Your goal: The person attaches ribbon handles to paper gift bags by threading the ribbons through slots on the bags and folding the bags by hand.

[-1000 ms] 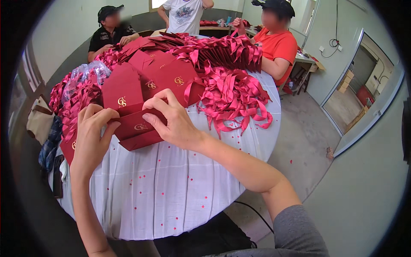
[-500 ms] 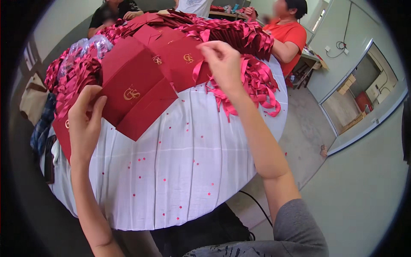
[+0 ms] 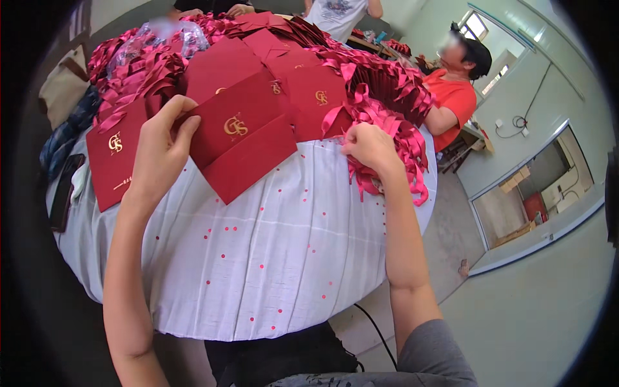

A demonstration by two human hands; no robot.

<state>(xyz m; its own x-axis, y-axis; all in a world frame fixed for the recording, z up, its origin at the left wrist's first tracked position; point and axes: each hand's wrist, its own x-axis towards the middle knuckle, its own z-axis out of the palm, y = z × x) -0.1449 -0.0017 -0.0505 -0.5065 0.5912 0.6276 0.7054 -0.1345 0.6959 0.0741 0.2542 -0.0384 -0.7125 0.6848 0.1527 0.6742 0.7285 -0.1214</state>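
My left hand pinches the left edge of a flat, dark red paper bag with a gold emblem and a folded-over bottom. The bag is held tilted above the white tablecloth, just in front of more red bags. At the left edge of a heap of pink ribbons, my right hand is closed, thumb and fingertips together; what they pinch, if anything, cannot be made out. Beneath my left wrist lies another red bag. Behind the held bag, flat red bags overlap one another.
Ribboned red bags and clear plastic crowd the table's far left. A dark phone-like object lies at the left edge. Small red dots are scattered over the white tablecloth. A person in red sits far right; others are opposite.
My right hand has moved from above the red bags, right and down, to the ribbon heap. The left hand and its bag have shifted right, and the bag is turned more level. The view has shifted.
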